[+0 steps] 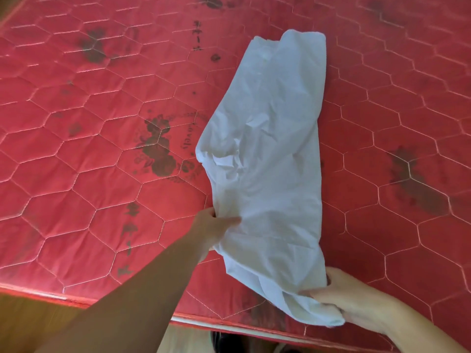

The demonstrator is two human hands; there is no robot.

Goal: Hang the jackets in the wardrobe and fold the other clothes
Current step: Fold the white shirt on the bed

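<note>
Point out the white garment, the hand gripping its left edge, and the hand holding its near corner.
white garment (270, 138), head view: on the middle of the cloth.
left hand (212, 226), head view: on the back of the hand.
right hand (341, 296), head view: on the middle of the hand.

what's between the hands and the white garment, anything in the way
Nothing visible. The left hand grips the white garment at its left edge, the right hand holds its near end, on the red mattress.

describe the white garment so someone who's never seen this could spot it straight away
A red quilted mattress fills the view. Right of centre lies the white garment, a long crumpled strip gripped by the left hand and right hand. It is the only pale thing there.
</note>
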